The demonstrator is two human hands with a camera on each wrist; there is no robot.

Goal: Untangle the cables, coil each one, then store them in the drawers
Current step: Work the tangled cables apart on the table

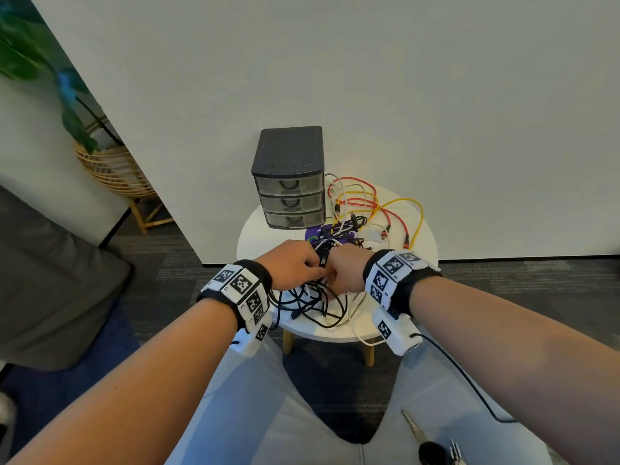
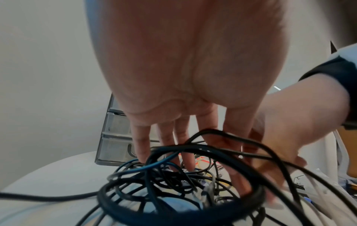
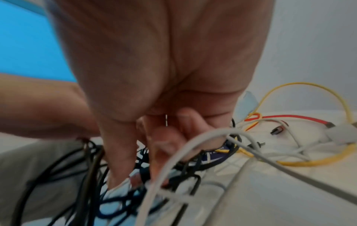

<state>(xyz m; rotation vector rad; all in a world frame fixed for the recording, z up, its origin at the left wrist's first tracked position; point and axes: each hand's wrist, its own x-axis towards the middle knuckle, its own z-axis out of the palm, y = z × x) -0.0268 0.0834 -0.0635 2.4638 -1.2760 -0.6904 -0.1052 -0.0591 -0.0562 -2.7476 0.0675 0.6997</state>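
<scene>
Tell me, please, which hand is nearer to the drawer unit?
Left. The left hand is just in front of the drawer unit, slightly to its right; the right hand lies farther right, among the black cables.

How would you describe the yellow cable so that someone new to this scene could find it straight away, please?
Start at the round white table against the wall, then look right of the dark three-drawer unit. Among the loose cables there, the yellow cable makes the widest arch toward the table's right edge; its neighbours are red and white.
</scene>
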